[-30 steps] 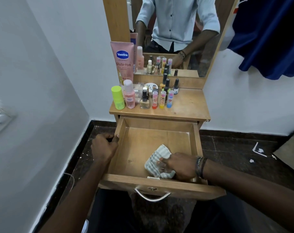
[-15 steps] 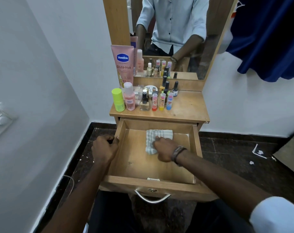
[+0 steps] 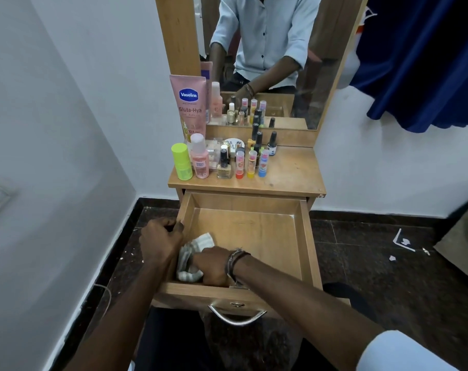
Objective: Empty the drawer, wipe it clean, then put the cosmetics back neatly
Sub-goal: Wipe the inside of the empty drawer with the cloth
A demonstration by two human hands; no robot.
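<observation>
Left hand: your fingers curl over the left wall of the open light-wood drawer, gripping it.
Cloth: the striped white-grey rag lies bunched in the drawer's near-left corner.
Right hand: your fingers are curled down onto the rag, clamping it against the drawer floor.
Cosmetics: the tall pink lotion tube, lime-green bottle and small nail-polish bottles stand on the wooden dresser top, left of centre.

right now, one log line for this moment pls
stage: wiping | left hand: grips wooden drawer side | right hand: presses striped grey cloth, near-left corner
</observation>
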